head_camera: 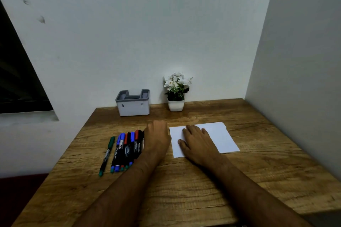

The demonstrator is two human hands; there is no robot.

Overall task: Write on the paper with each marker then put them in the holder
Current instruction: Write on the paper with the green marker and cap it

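Observation:
Several markers (127, 149) with blue, red and green caps lie side by side on the wooden table (184, 190), left of centre. A green marker (108, 153) lies a little apart at their left. My left hand (156, 138) is over the right end of the row, knuckles up, with its fingers bent down out of sight. Whether it holds a marker is hidden. A white sheet of paper (217, 134) lies right of centre. My right hand (197, 143) rests flat on its left half, fingers spread. The grey-and-white holder (132, 102) stands at the back by the wall.
A small white pot of white flowers (176, 94) stands at the back, right of the holder. Walls close the table in at the back and right. The table's left edge drops off beside the markers.

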